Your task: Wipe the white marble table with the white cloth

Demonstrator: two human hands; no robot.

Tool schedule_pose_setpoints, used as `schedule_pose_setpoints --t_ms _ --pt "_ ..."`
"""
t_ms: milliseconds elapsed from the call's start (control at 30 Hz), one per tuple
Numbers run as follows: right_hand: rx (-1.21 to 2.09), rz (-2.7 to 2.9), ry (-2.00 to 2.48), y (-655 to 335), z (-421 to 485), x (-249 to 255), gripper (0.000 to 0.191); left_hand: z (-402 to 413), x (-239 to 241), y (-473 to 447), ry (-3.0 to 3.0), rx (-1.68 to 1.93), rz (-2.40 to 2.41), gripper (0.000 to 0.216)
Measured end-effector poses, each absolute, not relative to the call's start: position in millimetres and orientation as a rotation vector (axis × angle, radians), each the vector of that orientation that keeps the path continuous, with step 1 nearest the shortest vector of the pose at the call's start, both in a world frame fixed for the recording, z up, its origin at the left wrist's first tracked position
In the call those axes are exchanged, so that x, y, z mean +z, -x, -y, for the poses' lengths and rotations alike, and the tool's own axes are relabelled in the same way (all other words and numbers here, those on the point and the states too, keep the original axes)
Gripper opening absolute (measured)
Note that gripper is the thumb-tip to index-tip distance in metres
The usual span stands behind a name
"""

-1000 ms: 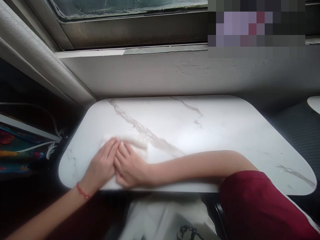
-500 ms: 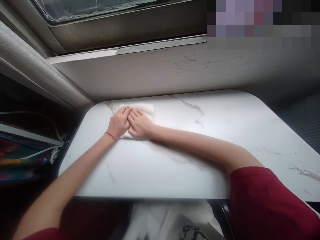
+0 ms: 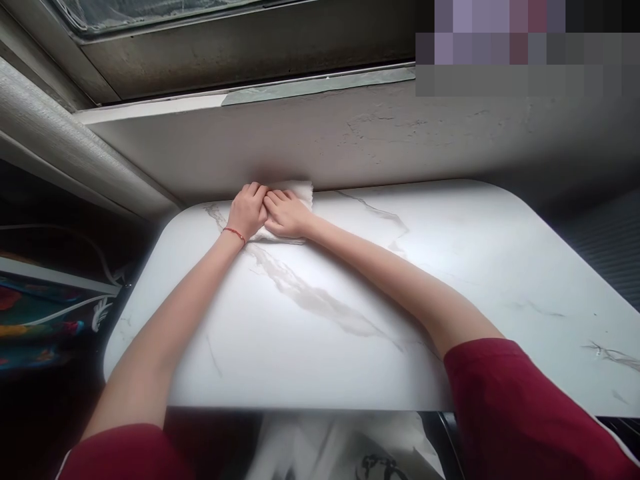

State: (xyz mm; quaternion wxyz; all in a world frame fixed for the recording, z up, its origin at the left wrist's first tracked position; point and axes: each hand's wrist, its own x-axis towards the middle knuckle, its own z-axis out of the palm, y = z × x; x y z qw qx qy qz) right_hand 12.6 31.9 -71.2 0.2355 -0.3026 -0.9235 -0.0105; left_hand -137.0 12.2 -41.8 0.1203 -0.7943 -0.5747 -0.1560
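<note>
A white cloth (image 3: 303, 192) lies at the far edge of a white marbled table (image 3: 240, 333), its back part reaching the wall. My left hand (image 3: 248, 212), with a red string bracelet at the wrist, presses on the cloth's left side with curled fingers. Beside it and touching it, my right hand (image 3: 287, 214) bears down on the cloth's middle, its fingers bent and close together. Both hands grip the cloth against the tabletop, and their palms hide much of it.
Behind the table rises a pale wall (image 3: 200, 153) with peeling paint, below a window frame (image 3: 200, 63). A thick pipe-like column (image 3: 80, 133) stands at the left. White cables (image 3: 103, 310) hang by the table's left edge. A whitish bag (image 3: 340, 440) shows below the front edge.
Both hands have pushed the cloth away from me across the tabletop, up to the wall. A grey-brown marble streak is now uncovered in front of them.
</note>
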Motion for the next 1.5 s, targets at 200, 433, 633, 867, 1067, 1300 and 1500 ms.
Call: schedule_pose_setpoints --t_ms 200,433,633,867,1067,1300,1500 --pt "-0.035 2.571 0.883 -14 -31 -65 0.042 -12 -41 136 2.329 -0.463 1.709 0.038" --pt "-0.022 2.577 0.947 -15 -18 -61 0.04 0 -41 129 2.3 -0.457 1.79 0.037" --pt "-0.019 2.565 0.799 -44 46 -66 0.041 70 -43 107 2.372 -0.412 1.722 0.038" --pt "-0.041 2.573 0.806 -107 208 -68 0.064 210 -52 71 2.549 -0.43 1.266 0.051" --pt "-0.025 2.604 0.816 -130 240 -64 0.061 234 -54 52 2.592 -0.372 1.217 0.057" --pt "0.007 2.535 0.82 -138 166 -70 0.059 158 -49 33 2.657 -0.342 1.363 0.053" --pt "-0.041 2.539 0.868 -162 64 -73 0.058 63 -41 -2 2.59 -0.349 1.545 0.042"
